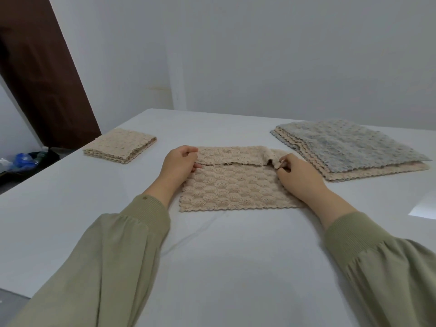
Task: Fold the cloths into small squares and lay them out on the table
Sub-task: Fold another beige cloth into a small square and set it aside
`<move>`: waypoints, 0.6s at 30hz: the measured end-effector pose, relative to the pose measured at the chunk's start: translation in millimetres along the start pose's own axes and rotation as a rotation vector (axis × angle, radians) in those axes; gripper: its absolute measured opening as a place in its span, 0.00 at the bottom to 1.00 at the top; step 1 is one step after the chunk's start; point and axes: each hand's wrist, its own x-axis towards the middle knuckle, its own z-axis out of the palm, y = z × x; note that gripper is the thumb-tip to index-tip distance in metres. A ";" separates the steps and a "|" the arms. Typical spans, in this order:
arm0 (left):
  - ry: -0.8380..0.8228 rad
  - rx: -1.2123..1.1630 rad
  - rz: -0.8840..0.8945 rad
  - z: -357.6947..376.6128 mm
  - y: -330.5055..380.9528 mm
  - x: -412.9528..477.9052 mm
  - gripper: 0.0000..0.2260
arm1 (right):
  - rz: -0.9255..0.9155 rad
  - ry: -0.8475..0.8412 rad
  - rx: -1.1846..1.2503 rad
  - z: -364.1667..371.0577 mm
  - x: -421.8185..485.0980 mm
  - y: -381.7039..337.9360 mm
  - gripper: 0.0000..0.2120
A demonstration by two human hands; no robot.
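Fingers of left hand curled, pinching far edge of beige cloth at its 10 o'clock corner; right hand pinches folded-over edge at 2 o'clock.

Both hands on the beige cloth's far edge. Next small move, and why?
Probably draw the lifted far edge toward the near edge to finish the half fold. The left hand and right hand each pinch a far corner of the beige cloth. Only a narrow strip is turned over, and the rest lies flat on the table.
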 end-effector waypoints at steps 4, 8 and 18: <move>0.053 -0.174 -0.026 -2.1 5.7 -11.5 0.11 | -0.041 0.263 0.226 -9.4 -16.7 -3.3 0.11; 0.081 -0.322 -0.040 -3.9 13.9 -28.2 0.11 | -0.035 0.500 0.459 -19.4 -30.3 -6.6 0.08; 0.066 0.685 0.112 -13.1 5.9 -56.3 0.11 | 0.117 0.104 -0.076 -27.1 -56.6 17.3 0.09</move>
